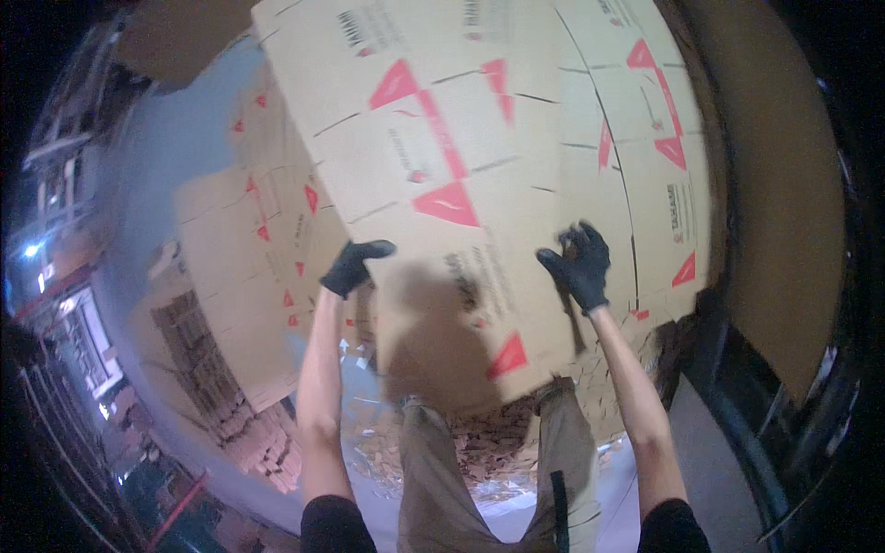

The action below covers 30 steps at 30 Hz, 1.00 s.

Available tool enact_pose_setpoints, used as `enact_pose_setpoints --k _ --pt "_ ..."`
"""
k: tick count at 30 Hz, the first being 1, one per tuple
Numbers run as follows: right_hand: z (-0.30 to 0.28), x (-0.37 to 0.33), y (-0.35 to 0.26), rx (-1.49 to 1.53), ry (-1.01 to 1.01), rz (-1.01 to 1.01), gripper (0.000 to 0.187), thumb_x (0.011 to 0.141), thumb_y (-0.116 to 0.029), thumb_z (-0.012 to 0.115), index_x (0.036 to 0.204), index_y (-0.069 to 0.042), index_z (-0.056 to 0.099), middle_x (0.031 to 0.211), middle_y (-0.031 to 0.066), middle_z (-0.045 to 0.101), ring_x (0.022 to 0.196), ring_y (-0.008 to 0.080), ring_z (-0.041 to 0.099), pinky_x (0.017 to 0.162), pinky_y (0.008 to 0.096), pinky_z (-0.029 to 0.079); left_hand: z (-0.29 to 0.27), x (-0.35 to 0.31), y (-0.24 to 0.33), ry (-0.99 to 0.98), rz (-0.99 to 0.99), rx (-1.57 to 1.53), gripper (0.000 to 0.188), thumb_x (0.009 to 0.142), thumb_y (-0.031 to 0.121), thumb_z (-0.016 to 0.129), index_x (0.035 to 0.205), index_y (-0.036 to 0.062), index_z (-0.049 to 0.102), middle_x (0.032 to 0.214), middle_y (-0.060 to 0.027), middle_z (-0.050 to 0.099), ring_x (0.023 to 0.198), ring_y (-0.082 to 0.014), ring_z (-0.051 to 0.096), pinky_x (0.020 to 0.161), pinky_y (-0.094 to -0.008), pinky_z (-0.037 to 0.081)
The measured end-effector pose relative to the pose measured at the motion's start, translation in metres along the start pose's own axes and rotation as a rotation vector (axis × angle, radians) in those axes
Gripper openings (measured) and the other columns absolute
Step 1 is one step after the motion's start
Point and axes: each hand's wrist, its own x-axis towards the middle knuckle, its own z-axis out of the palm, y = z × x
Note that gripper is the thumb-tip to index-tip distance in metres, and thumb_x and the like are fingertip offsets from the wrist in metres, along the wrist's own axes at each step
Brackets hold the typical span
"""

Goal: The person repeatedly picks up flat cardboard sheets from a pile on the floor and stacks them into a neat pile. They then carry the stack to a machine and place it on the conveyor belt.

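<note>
My black sleeves (pixel 336 527) come nearest, at 7 and 5 o'clock, with grey-brown trousers (pixel 433 479) between them at 6. In front of me, from the centre up to 12 o'clock, slants a large cardboard sheet (pixel 461 240) with red marks and dark print. My left hand (pixel 355 264), black-gloved, at 9 o'clock, pinches its left edge, thumb on the face, fingers hidden. My right hand (pixel 581 265), gloved too, is at 3 o'clock by the sheet's right side, thumb and fingers spread; I cannot tell whether it touches. Another printed sheet (pixel 668 184) lies at 2 o'clock, stacked cardboard (pixel 221 267) at 9, beyond my left hand.
</note>
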Motion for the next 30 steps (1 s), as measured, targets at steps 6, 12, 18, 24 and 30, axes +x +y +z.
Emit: enact_pose_setpoints --k 6,12,18,24,30 --pt "0.07 0.008 0.005 -0.151 0.354 0.273 0.096 0.07 -0.063 0.059 0.133 0.003 0.031 0.136 0.0279 0.03 0.129 0.0382 0.026 0.103 0.0478 0.023 -0.005 0.072 -0.093 0.408 0.382 -0.204 0.067 0.077 0.019 0.065 0.133 0.0006 0.032 0.122 -0.0094 0.05 0.107 -0.021 0.051 0.093 -0.0324 0.039" --pt "0.095 -0.018 -0.032 0.002 0.136 0.272 0.092 0.069 -0.056 0.064 0.134 0.001 0.031 0.134 0.0259 0.036 0.124 0.0377 0.036 0.101 0.0411 0.03 0.032 0.093 -0.139 0.394 0.372 -0.541 0.064 0.082 0.017 0.06 0.136 0.0042 0.027 0.134 -0.0101 0.035 0.121 -0.0204 0.037 0.096 -0.0333 0.037" --pt "0.067 0.005 -0.052 0.305 0.065 0.614 0.093 0.068 -0.058 0.064 0.133 -0.002 0.031 0.127 0.0242 0.045 0.115 0.036 0.047 0.096 0.0382 0.036 -0.002 0.056 -0.092 -0.135 -0.067 -0.661 0.034 0.085 0.022 0.053 0.111 0.0001 0.055 0.104 -0.0117 0.061 0.098 -0.0226 0.058 0.089 -0.0358 0.044" --pt "0.032 -0.02 -0.071 0.533 0.12 0.448 0.073 0.08 -0.049 0.057 0.125 0.005 0.041 0.125 0.0218 0.048 0.115 0.0283 0.047 0.098 0.0329 0.034 0.048 -0.1 -0.018 -0.336 0.305 -0.519 0.031 0.086 0.027 0.052 0.101 0.0016 0.061 0.086 -0.0123 0.063 0.08 -0.0223 0.059 0.073 -0.0363 0.048" --pt "0.014 -0.078 -0.089 0.754 -0.194 0.291 0.05 0.092 -0.034 0.044 0.127 0.002 0.041 0.124 0.0143 0.05 0.118 0.0226 0.044 0.1 0.0306 0.031 0.174 -0.292 0.023 0.493 0.284 0.075 0.043 0.071 0.008 0.072 0.108 0.0007 0.051 0.095 -0.0096 0.059 0.085 -0.0201 0.055 0.079 -0.0341 0.046"
